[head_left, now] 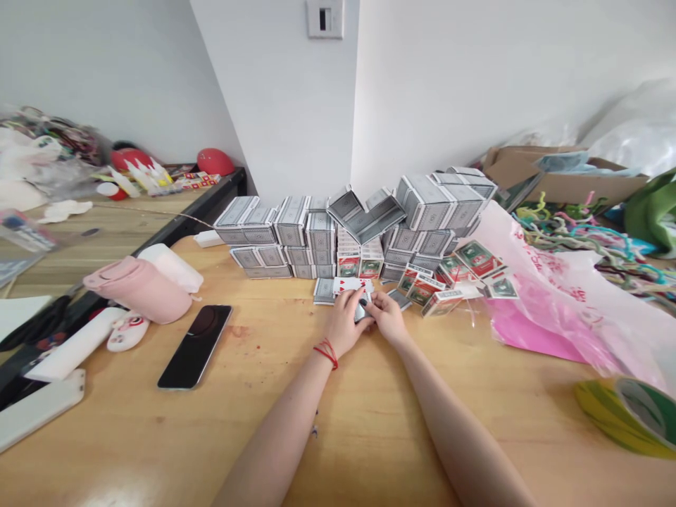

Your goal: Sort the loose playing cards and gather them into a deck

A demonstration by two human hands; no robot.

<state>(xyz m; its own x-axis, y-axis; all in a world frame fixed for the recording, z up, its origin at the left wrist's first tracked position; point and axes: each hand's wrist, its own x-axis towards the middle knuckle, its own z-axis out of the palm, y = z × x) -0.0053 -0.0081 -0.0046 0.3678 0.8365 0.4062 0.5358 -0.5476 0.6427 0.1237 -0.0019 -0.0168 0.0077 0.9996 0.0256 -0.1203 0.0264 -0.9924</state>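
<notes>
My left hand [344,324], with a red string round the wrist, and my right hand [387,317] meet over the wooden table [370,422], fingers curled together on a small deck of playing cards [361,310]. A few face-up cards with red pips [351,285] lie fanned just beyond my fingers. Behind them stands a wall of stacked grey card boxes [327,236], and several loose red-and-green card packs [448,282] lie to the right.
A black phone [196,345] lies to the left, near a pink pouch [140,289] and white items. A pink plastic bag [549,296] and tangled coloured cords [586,236] fill the right. Green tape rolls [628,412] sit at the right edge. Cardboard boxes [549,172] stand behind.
</notes>
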